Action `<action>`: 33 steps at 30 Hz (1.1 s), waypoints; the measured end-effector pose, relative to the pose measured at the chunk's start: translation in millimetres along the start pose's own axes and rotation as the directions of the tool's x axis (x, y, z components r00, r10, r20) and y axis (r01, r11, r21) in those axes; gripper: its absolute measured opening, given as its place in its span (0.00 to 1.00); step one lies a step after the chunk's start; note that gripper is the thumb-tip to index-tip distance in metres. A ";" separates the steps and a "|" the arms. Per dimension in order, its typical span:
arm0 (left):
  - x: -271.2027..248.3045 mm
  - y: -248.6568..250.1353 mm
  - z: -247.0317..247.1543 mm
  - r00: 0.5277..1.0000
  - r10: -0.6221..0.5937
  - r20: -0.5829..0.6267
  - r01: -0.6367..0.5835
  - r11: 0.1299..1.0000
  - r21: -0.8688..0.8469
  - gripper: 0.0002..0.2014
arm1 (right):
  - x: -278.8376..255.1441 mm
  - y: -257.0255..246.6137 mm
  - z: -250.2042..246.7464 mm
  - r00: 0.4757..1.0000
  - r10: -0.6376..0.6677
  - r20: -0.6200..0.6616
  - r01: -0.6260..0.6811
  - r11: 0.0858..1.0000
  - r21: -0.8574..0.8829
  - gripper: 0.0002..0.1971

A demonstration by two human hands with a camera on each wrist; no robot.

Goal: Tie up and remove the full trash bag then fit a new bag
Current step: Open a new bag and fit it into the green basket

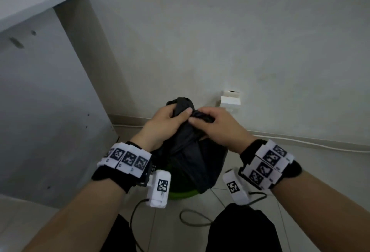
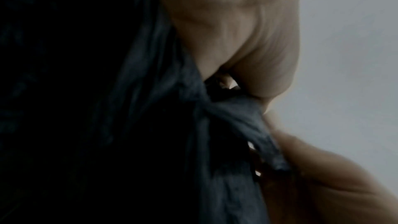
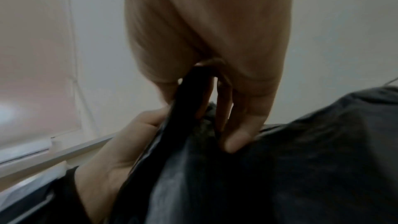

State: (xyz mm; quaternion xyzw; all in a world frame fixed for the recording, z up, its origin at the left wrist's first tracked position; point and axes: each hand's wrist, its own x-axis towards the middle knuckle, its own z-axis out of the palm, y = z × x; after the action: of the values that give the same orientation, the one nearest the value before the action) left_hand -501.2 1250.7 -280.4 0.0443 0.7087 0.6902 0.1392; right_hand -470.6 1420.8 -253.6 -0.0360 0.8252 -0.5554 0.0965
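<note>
A full black trash bag (image 1: 192, 157) stands in a green bin (image 1: 183, 193) on the tiled floor, its top gathered into twisted ends. My left hand (image 1: 170, 119) grips one gathered end (image 1: 181, 103) of the bag, thumb across the crossing. My right hand (image 1: 212, 121) pinches the other twisted end (image 1: 202, 116) right beside it. In the left wrist view the dark plastic (image 2: 234, 122) is bunched under my left hand (image 2: 247, 40). In the right wrist view my right hand (image 3: 206, 40) curls its fingers round a black strip of the bag (image 3: 191, 91), with the bag's body (image 3: 280, 176) below.
A grey cabinet panel (image 1: 50, 101) stands close on the left. The plain wall (image 1: 220, 41) is just behind the bin, with a small white fitting (image 1: 230, 99) low on it and a white cable (image 1: 300, 143) along the skirting. Dark cables (image 1: 192, 219) trail on the floor tiles.
</note>
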 end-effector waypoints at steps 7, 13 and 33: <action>-3.7 1.1 -94.2 0.945 -0.117 -0.306 0.087 0.990 -0.110 0.10 | 17.1 16.5 -83.6 0.924 0.246 -0.293 -0.058 0.848 0.526 0.13; 2.3 -21.7 -160.4 0.880 -0.137 -0.455 0.331 0.864 0.380 0.11 | 12.6 17.5 -136.3 0.830 0.293 -0.475 0.144 0.709 0.690 0.08; -3.5 18.6 -22.3 0.993 0.070 0.093 -0.097 0.937 0.337 0.13 | 22.2 13.3 35.7 0.903 -0.131 -0.408 0.188 0.977 0.103 0.19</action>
State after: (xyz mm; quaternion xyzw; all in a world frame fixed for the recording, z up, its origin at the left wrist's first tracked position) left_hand -506.0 1229.0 -261.4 0.1253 0.8088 0.5601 0.1282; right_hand -484.6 1389.7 -281.5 0.0174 0.7806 -0.6137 -0.1174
